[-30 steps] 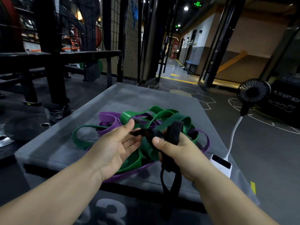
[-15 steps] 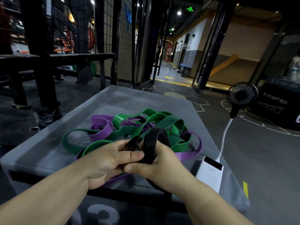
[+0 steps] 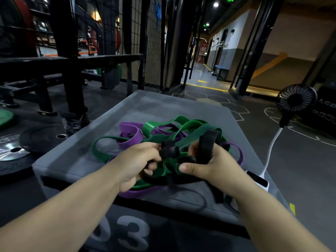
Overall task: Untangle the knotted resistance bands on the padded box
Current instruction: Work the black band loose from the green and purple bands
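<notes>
A tangle of resistance bands lies on the grey padded box [image 3: 163, 108]. Green bands [image 3: 196, 127] and purple bands [image 3: 130, 135] loop through each other at the back of the heap. A black band [image 3: 206, 148] runs across the front. My left hand [image 3: 134, 164] is closed on a knotted bit of the black band at its fingertips. My right hand [image 3: 211, 166] grips an upright loop of the same black band, thumb pointing left over a green strand. Part of the black band trails blurred over the box's near edge.
A white power bank [image 3: 258, 180] sits at the box's right edge, its white gooseneck rising to a small black fan [image 3: 296, 99]. Weight plates [image 3: 16, 151] lie on the floor at left beside a black rack [image 3: 69, 70]. A black soft box [image 3: 327, 110] stands at far right.
My hands, pressed together around the black band half a second ago, have drawn apart sideways. The black band is stretched between them and its knot now shows at my left fingertips.
</notes>
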{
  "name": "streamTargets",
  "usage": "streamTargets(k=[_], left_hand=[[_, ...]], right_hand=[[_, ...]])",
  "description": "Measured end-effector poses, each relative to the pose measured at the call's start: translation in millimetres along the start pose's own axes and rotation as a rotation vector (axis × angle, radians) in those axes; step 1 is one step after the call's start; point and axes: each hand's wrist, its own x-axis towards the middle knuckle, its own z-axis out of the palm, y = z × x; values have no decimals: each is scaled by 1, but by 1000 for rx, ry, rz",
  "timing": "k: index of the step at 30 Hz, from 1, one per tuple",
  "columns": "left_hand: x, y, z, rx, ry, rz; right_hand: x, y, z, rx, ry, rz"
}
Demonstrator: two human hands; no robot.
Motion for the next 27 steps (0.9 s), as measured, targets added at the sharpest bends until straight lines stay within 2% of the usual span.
streamTargets(k=[2,4,7,10,12,15,20,23,26,27], left_hand=[[-3,3,-3,227,-75,14],[-2,-1,-6,396,-79,46],[3,-5,-10,337,18,146],[8,-2,-17,330,204,258],[10,4,-25,278,316,284],[10,13,-39,211,373,252],[9,16,-40,-64,217,146],[10,10,-36,239,272,220],[7,8,-34,339,107,267],[5,7,-31,377,99,285]], right_hand=[[1,1,-7,35,2,24],[1,1,-14,70,5,37],[2,2,-25,77,25,52],[2,4,-38,80,54,87],[3,11,-48,63,116,107],[6,21,-61,71,251,115],[7,24,-60,63,328,120],[7,25,-57,187,285,122],[8,25,-57,361,218,81],[8,24,-57,418,206,64]])
